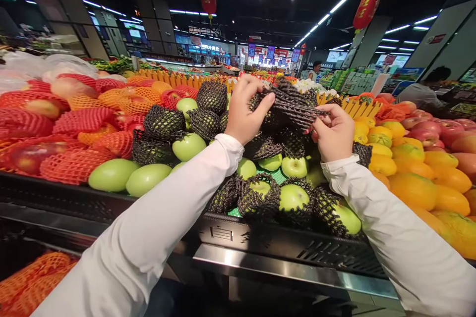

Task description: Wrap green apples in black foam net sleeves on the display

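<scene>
A black foam fruit net (292, 104) is stretched between my two hands above the green fruit. My left hand (247, 109) pinches its left end between thumb and fingers. At the other end, the fingertips of my right hand (334, 131) are closed on the net's edge. No fruit shows inside the net. Below my hands lie green apples (293, 197), several wrapped in black netting and others bare. More netted green fruit (163, 121) is piled to the left, beside smooth bare green fruit (113, 175).
Fruit in red and orange nets (74, 166) fills the left side. Oranges (412, 190) and red apples (427, 133) lie on the right. A black crate edge (260, 237) and a metal rail (297, 270) run along the front. Two people are in the background.
</scene>
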The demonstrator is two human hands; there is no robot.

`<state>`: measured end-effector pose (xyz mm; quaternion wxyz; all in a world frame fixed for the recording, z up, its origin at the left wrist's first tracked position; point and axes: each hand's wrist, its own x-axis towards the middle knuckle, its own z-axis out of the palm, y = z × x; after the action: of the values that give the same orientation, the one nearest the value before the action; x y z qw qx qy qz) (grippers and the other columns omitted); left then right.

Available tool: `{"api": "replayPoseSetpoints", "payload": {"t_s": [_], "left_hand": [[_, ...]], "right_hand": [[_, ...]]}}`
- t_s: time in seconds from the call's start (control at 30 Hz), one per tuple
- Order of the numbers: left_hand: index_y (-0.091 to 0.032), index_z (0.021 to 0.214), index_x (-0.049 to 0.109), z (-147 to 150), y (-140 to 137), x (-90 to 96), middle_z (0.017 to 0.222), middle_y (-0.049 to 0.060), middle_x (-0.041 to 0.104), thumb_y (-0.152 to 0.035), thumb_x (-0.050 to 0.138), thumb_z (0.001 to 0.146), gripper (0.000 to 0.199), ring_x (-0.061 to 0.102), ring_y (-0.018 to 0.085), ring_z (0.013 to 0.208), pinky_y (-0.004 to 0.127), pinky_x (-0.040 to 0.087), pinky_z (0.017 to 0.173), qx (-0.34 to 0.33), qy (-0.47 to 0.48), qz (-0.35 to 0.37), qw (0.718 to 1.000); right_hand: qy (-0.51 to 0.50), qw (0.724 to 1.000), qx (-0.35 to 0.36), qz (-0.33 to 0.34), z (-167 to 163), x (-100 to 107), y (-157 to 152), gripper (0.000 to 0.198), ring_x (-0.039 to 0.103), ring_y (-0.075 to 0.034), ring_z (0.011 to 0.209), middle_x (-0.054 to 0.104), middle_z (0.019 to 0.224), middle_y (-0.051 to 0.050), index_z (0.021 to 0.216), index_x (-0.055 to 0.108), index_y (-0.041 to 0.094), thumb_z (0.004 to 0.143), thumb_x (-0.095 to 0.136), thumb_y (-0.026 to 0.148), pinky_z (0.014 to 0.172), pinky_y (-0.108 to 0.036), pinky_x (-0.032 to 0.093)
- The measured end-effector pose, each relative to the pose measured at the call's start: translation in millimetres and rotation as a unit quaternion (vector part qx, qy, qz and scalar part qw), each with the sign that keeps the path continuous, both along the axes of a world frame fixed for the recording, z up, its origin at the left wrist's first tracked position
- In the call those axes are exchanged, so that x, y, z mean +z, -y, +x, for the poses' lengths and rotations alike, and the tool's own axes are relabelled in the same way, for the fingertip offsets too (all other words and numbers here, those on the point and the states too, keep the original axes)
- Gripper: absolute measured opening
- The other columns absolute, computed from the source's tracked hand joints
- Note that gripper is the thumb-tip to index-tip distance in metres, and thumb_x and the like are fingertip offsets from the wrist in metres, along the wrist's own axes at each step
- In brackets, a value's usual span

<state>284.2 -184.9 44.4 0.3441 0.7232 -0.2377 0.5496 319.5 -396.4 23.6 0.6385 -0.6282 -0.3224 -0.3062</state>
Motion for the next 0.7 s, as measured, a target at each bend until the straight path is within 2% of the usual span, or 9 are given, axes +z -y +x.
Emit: {"api": "replayPoseSetpoints", "payload": {"t_s": [0.07, 0.13, 0.2, 0.27, 0.33, 0.47, 0.57, 0.63, 0.7], "left_hand": [[-0.018, 0.084, 0.060, -4.0, 3.1, 1.6, 0.095, 0.006, 0.061, -0.052, 0.056, 0.093, 0.035, 0.056, 0.022, 0.101, 0.042, 0.049, 0.100, -0.044, -0.032, 0.027, 0.998], [-0.017, 0.078, 0.059, -9.1, 7.7, 2.1, 0.088, 0.005, 0.062, -0.054, 0.054, 0.093, 0.041, 0.059, 0.020, 0.095, 0.039, 0.051, 0.095, -0.111, -0.098, 0.049, 0.988], [-0.015, 0.082, 0.063, -14.8, 12.9, 1.1, 0.087, 0.004, 0.065, -0.058, 0.056, 0.091, 0.044, 0.062, 0.020, 0.090, 0.037, 0.054, 0.089, -0.177, -0.189, 0.064, 0.964], [-0.014, 0.093, 0.066, -19.2, 17.1, -1.3, 0.092, 0.006, 0.069, -0.057, 0.065, 0.085, 0.044, 0.065, 0.020, 0.089, 0.036, 0.056, 0.088, -0.216, -0.267, 0.092, 0.935], [-0.014, 0.102, 0.066, -20.7, 18.9, -4.3, 0.102, 0.008, 0.072, -0.050, 0.075, 0.080, 0.043, 0.068, 0.022, 0.097, 0.039, 0.056, 0.097, -0.217, -0.286, 0.138, 0.923], [-0.015, 0.108, 0.066, -15.6, 16.9, -8.0, 0.116, 0.010, 0.070, -0.032, 0.074, 0.079, 0.034, 0.060, 0.025, 0.123, 0.043, 0.041, 0.120, -0.177, -0.246, 0.208, 0.930], [-0.013, 0.107, 0.066, -10.6, 14.9, -8.1, 0.110, 0.008, 0.071, -0.022, 0.068, 0.078, 0.030, 0.062, 0.023, 0.116, 0.041, 0.046, 0.115, -0.198, -0.267, 0.183, 0.925], [-0.013, 0.105, 0.066, -8.0, 13.7, -7.7, 0.107, 0.007, 0.070, -0.024, 0.064, 0.080, 0.027, 0.065, 0.022, 0.106, 0.039, 0.055, 0.102, -0.228, -0.304, 0.132, 0.916], [-0.015, 0.105, 0.066, -5.4, 12.4, -7.4, 0.113, 0.008, 0.067, -0.032, 0.057, 0.087, 0.027, 0.065, 0.023, 0.106, 0.036, 0.061, 0.085, -0.257, -0.322, 0.064, 0.909]], "right_hand": [[-0.002, 1.000, -0.012, -0.001, 5.1, -2.2, 1.4, 0.027, 0.046, -0.012, 0.043, 0.051, 0.061, 0.004, 0.090, 0.050, 0.024, 0.072, 0.068, 0.033, 0.039, -0.025, 0.037], [0.007, 1.000, -0.024, 0.007, 8.9, -3.4, 3.1, 0.035, 0.046, -0.011, 0.045, 0.050, 0.063, 0.006, 0.094, 0.046, 0.024, 0.071, 0.070, 0.033, 0.042, -0.024, 0.038], [0.027, 0.999, -0.031, 0.034, 9.9, -2.9, 4.6, 0.043, 0.053, -0.012, 0.054, 0.052, 0.069, 0.005, 0.094, 0.041, 0.025, 0.067, 0.073, 0.032, 0.050, -0.024, 0.044], [0.050, 0.996, -0.040, 0.059, 6.4, -0.4, 5.3, 0.044, 0.058, -0.013, 0.063, 0.053, 0.072, 0.004, 0.089, 0.038, 0.025, 0.063, 0.074, 0.030, 0.056, -0.024, 0.047], [0.064, 0.995, -0.055, 0.050, -1.7, 3.0, 4.8, 0.036, 0.057, -0.013, 0.065, 0.054, 0.072, 0.002, 0.080, 0.041, 0.023, 0.063, 0.072, 0.030, 0.056, -0.023, 0.045], [0.086, 0.994, -0.059, -0.021, -18.9, 6.1, 0.6, 0.023, 0.052, -0.013, 0.063, 0.054, 0.066, -0.001, 0.065, 0.049, 0.020, 0.073, 0.066, 0.032, 0.053, -0.024, 0.041], [0.086, 0.993, -0.039, -0.065, -14.8, 0.5, -0.4, 0.036, 0.047, -0.013, 0.056, 0.044, 0.057, 0.000, 0.057, 0.042, 0.020, 0.086, 0.055, 0.036, 0.051, -0.026, 0.040], [0.089, 0.987, -0.102, -0.086, -3.0, -6.5, 2.7, 0.038, 0.047, -0.015, 0.056, 0.043, 0.057, -0.002, 0.060, 0.044, 0.021, 0.094, 0.041, 0.037, 0.050, -0.028, 0.043], [0.107, 0.964, -0.214, -0.114, 9.9, -14.3, 8.8, 0.036, 0.056, -0.020, 0.065, 0.052, 0.066, -0.005, 0.072, 0.054, 0.022, 0.099, 0.033, 0.034, 0.057, -0.035, 0.051]]}}
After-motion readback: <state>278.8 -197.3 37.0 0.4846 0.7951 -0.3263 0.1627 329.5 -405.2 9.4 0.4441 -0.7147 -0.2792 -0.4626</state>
